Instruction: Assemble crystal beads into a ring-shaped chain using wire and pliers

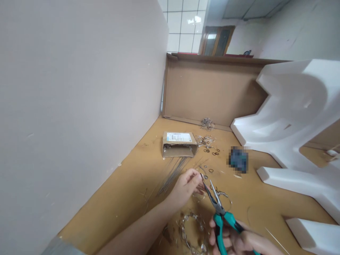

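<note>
My right hand [231, 238] grips long-nose pliers [219, 209] by their green and black handles. The jaws stand apart and point up and left. One jaw tip reaches close to my left hand [190, 182], whose thumb and fingers are pinched together. A tiny dark piece shows at those fingertips, too small to name. Below the left hand lies a loop of clear beads on wire [183, 226]. Another short beaded wire [222, 194] rests just beyond the pliers' jaws. Small dark rings [210, 170] are scattered past the left fingertips.
An open cardboard box [178, 151] sits ahead, with a bundle of thin straight wires [174, 173] before it. Beaded tangles [206, 141] lie beside it. A cardboard wall [207, 92] stands behind, white foam packing [287, 131] at right, a pale panel [79, 106] at left.
</note>
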Tool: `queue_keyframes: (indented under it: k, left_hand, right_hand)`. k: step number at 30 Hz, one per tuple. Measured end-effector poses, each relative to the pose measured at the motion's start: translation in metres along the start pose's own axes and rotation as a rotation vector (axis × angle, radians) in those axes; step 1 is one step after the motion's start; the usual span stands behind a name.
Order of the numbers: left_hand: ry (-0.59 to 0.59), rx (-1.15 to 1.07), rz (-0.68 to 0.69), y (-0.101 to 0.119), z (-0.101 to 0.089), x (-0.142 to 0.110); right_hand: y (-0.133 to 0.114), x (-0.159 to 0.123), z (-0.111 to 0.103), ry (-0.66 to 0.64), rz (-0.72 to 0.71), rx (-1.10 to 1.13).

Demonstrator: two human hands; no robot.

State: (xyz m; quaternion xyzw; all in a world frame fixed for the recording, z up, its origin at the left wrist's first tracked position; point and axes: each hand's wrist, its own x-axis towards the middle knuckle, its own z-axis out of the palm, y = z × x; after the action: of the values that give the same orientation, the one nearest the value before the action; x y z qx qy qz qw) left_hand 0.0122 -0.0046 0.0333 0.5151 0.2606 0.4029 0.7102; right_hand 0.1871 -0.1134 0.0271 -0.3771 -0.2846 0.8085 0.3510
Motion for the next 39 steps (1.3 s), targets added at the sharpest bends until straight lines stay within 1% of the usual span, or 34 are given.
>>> queue_keyframes:
  k: [3, 5, 10, 14, 17, 22, 26, 29, 31, 36, 39]
  left_hand:
    - [0.016, 0.004, 0.003, 0.001, 0.0, -0.001]
    - [0.014, 0.012, 0.01, 0.001, 0.0, -0.002]
    - [0.013, 0.005, 0.062, -0.005, 0.004, -0.005]
    - [0.032, 0.026, 0.089, -0.012, 0.006, -0.007]
    - [0.044, 0.056, 0.089, -0.015, 0.007, -0.007]
    - [0.003, -0.033, 0.079, -0.011, 0.008, -0.008]
    - [-0.016, -0.087, 0.055, -0.007, 0.011, -0.012]
    - [-0.021, -0.116, 0.062, -0.005, 0.012, -0.015]
    - [-0.03, -0.124, 0.066, -0.005, 0.013, -0.015]
    - [-0.046, -0.129, 0.064, -0.008, 0.015, -0.017]
    - [-0.065, -0.145, 0.082, -0.011, 0.016, -0.017]
  right_hand:
    - [0.004, 0.006, -0.005, 0.015, -0.002, -0.024]
    - [0.004, 0.006, -0.005, 0.025, -0.021, -0.051]
    - [0.001, 0.005, 0.006, -0.003, -0.051, -0.054]
    - [0.001, 0.013, 0.01, 0.005, -0.087, -0.039]
    - [0.006, 0.022, 0.006, 0.012, -0.091, -0.011]
    - [0.01, 0.031, -0.004, 0.008, -0.087, -0.017]
    - [0.016, 0.034, -0.01, 0.02, -0.148, -0.092]
    - [0.019, 0.033, -0.012, 0.027, -0.192, -0.166]
    - [0.016, 0.03, -0.011, 0.042, -0.221, -0.242]
    - [0.004, 0.024, -0.002, 0.13, -0.321, -0.459]
    - [0.004, 0.026, -0.001, 0.14, -0.298, -0.441]
